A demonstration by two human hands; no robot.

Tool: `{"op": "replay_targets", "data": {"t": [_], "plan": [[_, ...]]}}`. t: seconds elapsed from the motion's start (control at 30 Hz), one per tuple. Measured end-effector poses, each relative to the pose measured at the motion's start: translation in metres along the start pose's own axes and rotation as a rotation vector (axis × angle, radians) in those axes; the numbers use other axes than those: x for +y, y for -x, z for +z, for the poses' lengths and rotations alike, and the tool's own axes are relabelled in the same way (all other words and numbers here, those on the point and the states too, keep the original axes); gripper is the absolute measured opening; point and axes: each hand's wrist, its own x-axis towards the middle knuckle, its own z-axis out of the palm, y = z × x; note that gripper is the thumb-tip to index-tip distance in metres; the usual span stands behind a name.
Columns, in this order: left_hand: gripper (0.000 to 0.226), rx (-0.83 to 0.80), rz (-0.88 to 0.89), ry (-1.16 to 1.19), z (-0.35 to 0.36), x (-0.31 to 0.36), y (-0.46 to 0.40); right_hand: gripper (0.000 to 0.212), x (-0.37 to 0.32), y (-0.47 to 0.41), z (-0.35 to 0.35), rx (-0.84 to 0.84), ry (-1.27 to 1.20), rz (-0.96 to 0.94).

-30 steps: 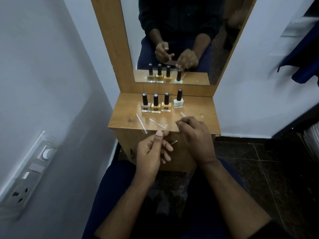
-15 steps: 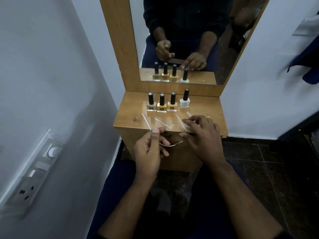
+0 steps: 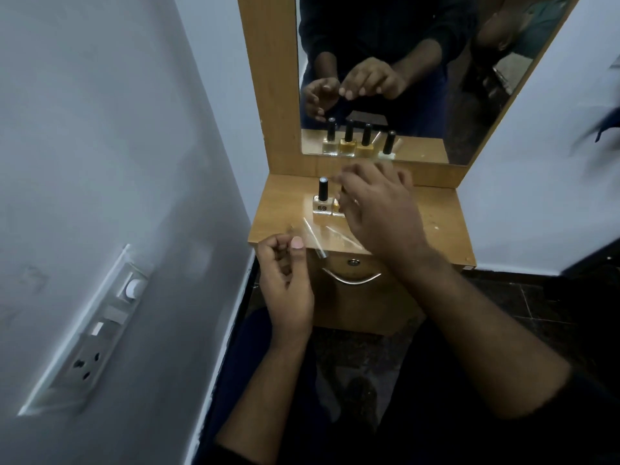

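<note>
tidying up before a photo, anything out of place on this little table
A clear plastic wrapper lies loose at the front of the tabletop, one end poking over the edge above the drawer handle. The one nail polish bottle in plain view stands upright; the right hand hides most of the rest.

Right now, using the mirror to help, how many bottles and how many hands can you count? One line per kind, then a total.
Bottles: 4 (the mirror shows all four; the right hand covers some)
Hands: 2 (right hand, left hand)
Total: 6
</note>
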Motion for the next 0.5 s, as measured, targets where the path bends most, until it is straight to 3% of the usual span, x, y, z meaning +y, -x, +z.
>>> {"op": "replay_targets", "data": {"t": [0.17, 0.3, 0.5], "plan": [[0.023, 0.019, -0.022, -0.008, -0.006, -0.002, -0.006, 0.040, 0.000, -0.055, 0.011, -0.241, 0.086, 0.019], [0.027, 0.035, -0.012, -0.006, -0.013, -0.006, -0.011, 0.031, -0.001, -0.071, 0.023, -0.405, 0.139, -0.033], [0.026, 0.036, 0.000, -0.014, -0.019, -0.003, -0.015, 0.012, -0.008, -0.066, 0.031, -0.401, 0.211, -0.126]]}}
